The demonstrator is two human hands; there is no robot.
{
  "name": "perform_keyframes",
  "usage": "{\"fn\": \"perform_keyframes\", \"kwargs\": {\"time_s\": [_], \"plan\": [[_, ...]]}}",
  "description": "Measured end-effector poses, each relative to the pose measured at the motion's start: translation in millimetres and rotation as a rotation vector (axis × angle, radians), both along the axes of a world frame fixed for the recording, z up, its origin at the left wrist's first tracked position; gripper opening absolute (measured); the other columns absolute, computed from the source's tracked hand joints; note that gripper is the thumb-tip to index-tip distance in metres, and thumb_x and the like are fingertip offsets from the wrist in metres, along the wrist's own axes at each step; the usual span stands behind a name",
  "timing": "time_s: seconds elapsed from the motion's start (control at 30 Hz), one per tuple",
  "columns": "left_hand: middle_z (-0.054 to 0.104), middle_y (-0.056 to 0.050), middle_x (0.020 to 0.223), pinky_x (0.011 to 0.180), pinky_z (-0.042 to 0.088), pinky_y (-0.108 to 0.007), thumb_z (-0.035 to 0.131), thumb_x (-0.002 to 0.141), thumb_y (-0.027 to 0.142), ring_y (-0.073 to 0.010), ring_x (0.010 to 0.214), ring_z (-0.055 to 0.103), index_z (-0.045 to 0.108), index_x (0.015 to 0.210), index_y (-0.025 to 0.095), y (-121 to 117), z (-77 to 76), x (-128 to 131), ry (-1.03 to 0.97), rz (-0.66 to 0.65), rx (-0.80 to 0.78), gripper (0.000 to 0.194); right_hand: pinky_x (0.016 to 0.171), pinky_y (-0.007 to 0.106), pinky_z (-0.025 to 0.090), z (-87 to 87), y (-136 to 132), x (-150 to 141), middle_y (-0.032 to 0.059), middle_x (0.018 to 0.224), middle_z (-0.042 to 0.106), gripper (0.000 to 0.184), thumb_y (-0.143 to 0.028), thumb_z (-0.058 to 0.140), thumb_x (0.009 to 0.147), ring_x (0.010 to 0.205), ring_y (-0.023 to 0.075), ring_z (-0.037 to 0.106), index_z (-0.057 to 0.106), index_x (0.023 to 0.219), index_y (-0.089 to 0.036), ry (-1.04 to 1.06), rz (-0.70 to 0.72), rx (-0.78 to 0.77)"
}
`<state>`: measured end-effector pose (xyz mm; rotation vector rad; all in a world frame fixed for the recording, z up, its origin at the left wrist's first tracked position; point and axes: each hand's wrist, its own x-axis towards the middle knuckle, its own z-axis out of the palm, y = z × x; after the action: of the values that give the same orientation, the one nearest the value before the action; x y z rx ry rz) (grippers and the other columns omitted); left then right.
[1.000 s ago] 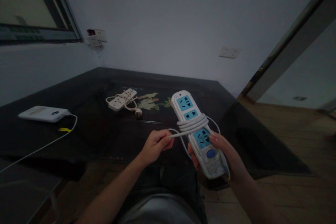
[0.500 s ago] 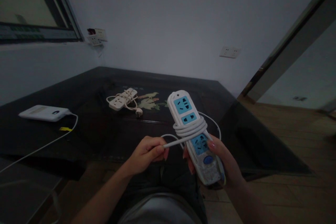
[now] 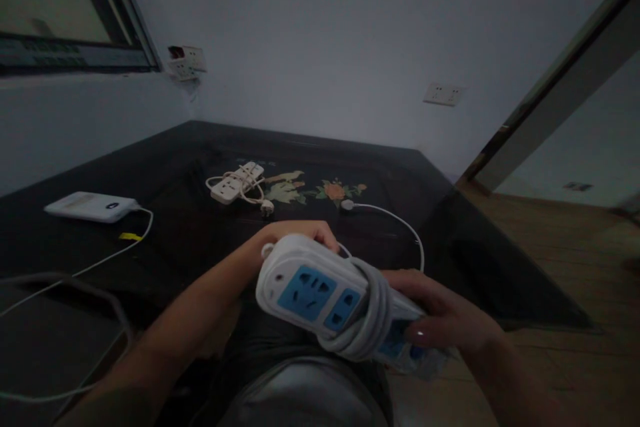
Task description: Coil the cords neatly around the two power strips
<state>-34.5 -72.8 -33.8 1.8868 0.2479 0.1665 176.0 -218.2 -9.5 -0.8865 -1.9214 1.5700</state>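
A white power strip (image 3: 295,260) with blue socket panels lies tilted in my right hand (image 3: 445,313), which is closed around its lower end with the thumb on top. Several loops of the strip's grey-white cord (image 3: 373,313) are wound about its middle. Behind the strip's far end is my left hand (image 3: 305,230), partly hidden; its fingers are curled and a length of cord comes out beside them. The free end of the cord runs past my right hand to a round white plug (image 3: 347,205) on the dark table (image 3: 320,147).
A second, cream power strip (image 3: 235,185) with its cord wrapped round it lies farther back on the table. At the left is a white power bank-like device (image 3: 90,207) with a cable plugged in, beside a yellow tag (image 3: 131,237). Wall sockets (image 3: 444,94) are behind.
The power strip has turned from near upright to lying across, its top end swung left and toward me. My left hand has moved up and behind it, carrying the cord round.
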Motion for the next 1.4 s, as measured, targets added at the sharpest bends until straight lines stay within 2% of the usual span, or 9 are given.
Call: {"fn": "perform_keyframes", "kwargs": {"time_s": [0.07, 0.13, 0.3, 0.5, 0.63, 0.8, 0.93, 1.13, 1.4], "plan": [[0.058, 0.001, 0.051, 0.050, 0.038, -0.021, 0.070, 0.070, 0.043, -0.0109, 0.050, 0.050, 0.063, 0.056, 0.015, 9, 20.0, 6, 0.111, -0.172, 0.084, 0.032, 0.064, 0.024, 0.046, 11.2, 6, 1, 0.0030, 0.080, 0.064, 0.043, -0.050, 0.062, 0.077, 0.072, 0.0156, 0.058, 0.068, 0.102, -0.016, -0.251, 0.043, 0.062], [0.062, 0.001, 0.058, 0.055, 0.038, -0.019, 0.064, 0.079, 0.033, -0.0100, 0.056, 0.053, 0.065, 0.061, 0.016, 13, 38.8, 12, 0.196, -0.268, 0.273, 0.025, 0.060, 0.023, 0.044, 21.1, 9, -1, 0.0034, 0.079, 0.064, 0.036, -0.046, 0.060, 0.079, 0.070, 0.0147, 0.056, 0.067, 0.097, -0.015, -0.487, 0.031, 0.119], [0.065, 0.000, 0.062, 0.053, 0.035, -0.021, 0.058, 0.085, 0.029, -0.0104, 0.056, 0.054, 0.069, 0.067, 0.017, -4, 63.9, 21, 0.274, -0.276, 0.620, 0.024, 0.059, 0.023, 0.040, 31.9, 11, -16, 0.0060, 0.084, 0.068, 0.028, -0.039, 0.057, 0.083, 0.070, 0.0158, 0.060, 0.065, 0.094, -0.014, -0.803, 0.056, 0.182], [0.069, -0.004, 0.068, 0.053, 0.032, -0.025, 0.057, 0.086, 0.032, -0.0143, 0.060, 0.057, 0.072, 0.077, 0.018, -26, 62.2, 20, 0.329, -0.132, 0.984, 0.023, 0.058, 0.025, 0.038, 21.0, 11, -30, 0.0080, 0.080, 0.070, 0.030, -0.040, 0.054, 0.084, 0.067, 0.0176, 0.062, 0.066, 0.093, -0.015, -0.955, -0.018, 0.346], [0.071, -0.008, 0.078, 0.055, 0.037, -0.026, 0.050, 0.090, 0.033, -0.0189, 0.069, 0.065, 0.072, 0.087, 0.018, -35, 56.2, 18, 0.370, 0.017, 1.131, 0.026, 0.058, 0.026, 0.038, 7.8, 14, -25, 0.0094, 0.080, 0.070, 0.032, -0.042, 0.054, 0.084, 0.067, 0.0196, 0.064, 0.066, 0.094, -0.015, -0.989, -0.121, 0.361], [0.070, -0.011, 0.074, 0.053, 0.042, -0.029, 0.046, 0.092, 0.023, -0.0255, 0.068, 0.068, 0.066, 0.094, 0.012, -51, 49.9, 18, 0.406, 0.137, 1.291, 0.023, 0.059, 0.027, 0.039, -6.3, 22, -16, 0.0095, 0.086, 0.071, 0.031, -0.042, 0.052, 0.086, 0.071, 0.0209, 0.065, 0.063, 0.098, -0.017, -0.999, -0.214, 0.369], [0.070, -0.010, 0.080, 0.055, 0.046, -0.032, 0.042, 0.090, 0.011, -0.0258, 0.070, 0.068, 0.058, 0.105, 0.011, -61, 43.7, 18, 0.380, 0.229, 1.308, 0.022, 0.059, 0.027, 0.039, -8.6, 28, -10, 0.0115, 0.088, 0.071, 0.032, -0.044, 0.050, 0.087, 0.072, 0.0221, 0.066, 0.062, 0.098, -0.016, -1.033, -0.352, 0.348], [0.070, -0.011, 0.085, 0.057, 0.049, -0.032, 0.040, 0.091, 0.013, -0.0269, 0.075, 0.069, 0.052, 0.107, 0.013, -70, 28.6, 23, 0.429, 0.372, 1.215, 0.020, 0.062, 0.027, 0.040, -10.8, 26, -5, 0.0106, 0.087, 0.071, 0.029, -0.042, 0.051, 0.087, 0.075, 0.0220, 0.066, 0.061, 0.095, -0.016, -0.951, -0.435, 0.333], [0.069, -0.009, 0.082, 0.061, 0.048, -0.032, 0.023, 0.099, 0.028, -0.0237, 0.072, 0.068, 0.050, 0.103, 0.015, -83, 10.6, 15, 0.454, 0.539, 0.892, 0.030, 0.064, 0.027, 0.037, -14.7, 20, -4, 0.0086, 0.086, 0.071, 0.027, -0.042, 0.050, 0.087, 0.079, 0.0227, 0.065, 0.061, 0.094, -0.017, -0.847, -0.483, 0.358]]}}
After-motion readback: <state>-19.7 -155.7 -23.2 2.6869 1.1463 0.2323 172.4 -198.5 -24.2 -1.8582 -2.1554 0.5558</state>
